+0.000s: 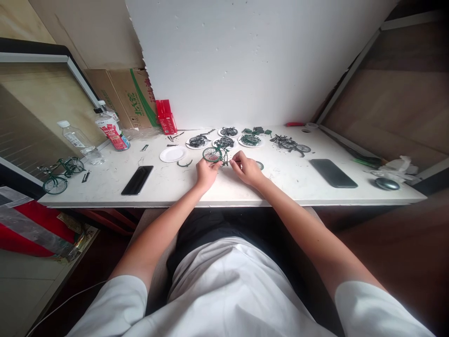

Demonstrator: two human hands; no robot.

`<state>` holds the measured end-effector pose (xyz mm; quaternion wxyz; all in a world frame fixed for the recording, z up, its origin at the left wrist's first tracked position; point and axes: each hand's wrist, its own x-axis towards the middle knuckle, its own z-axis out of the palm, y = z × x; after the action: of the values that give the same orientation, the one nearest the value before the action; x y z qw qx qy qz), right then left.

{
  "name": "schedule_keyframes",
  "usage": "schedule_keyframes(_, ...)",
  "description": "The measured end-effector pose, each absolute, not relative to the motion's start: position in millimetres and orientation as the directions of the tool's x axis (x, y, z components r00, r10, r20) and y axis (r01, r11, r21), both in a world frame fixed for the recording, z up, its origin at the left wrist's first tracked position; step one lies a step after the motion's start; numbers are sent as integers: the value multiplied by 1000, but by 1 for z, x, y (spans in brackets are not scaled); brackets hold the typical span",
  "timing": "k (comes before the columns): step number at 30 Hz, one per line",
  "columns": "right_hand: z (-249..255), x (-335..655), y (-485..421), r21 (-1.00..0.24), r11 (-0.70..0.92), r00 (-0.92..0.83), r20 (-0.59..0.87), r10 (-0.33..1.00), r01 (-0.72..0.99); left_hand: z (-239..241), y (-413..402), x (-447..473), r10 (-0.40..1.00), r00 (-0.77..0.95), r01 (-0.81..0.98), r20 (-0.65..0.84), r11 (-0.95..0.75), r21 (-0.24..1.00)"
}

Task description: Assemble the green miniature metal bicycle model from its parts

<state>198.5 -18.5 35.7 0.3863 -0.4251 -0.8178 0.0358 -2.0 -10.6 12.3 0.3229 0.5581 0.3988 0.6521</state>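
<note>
Over white tabletop (273,192), curled hands (206,173) (247,169) flank a toy bicycle (220,152), left pinching, right unclear.

Head view: just above torso (231,285), facing forward, down onto nearby table (168,185).

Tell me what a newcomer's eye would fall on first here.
Probably the small green bicycle near the middle of the white table, held in the left hand, with the right hand close beside it. Next, perhaps, the second green bicycle at the table's left end, and the bright red box at the back.
</note>
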Motion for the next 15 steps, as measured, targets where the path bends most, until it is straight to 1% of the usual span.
schedule_keyframes(10, 34, 198, -19, -378, 658, -342, 628, 699, 651, 12, -8, -1, 902, -143, -74, 407, -420, 904)
schedule_keyframes(15, 37, 197, -22, -354, 665, -358, 629, 690, 658, 15, -10, -2, 890, -166, -38, 425, -437, 899)
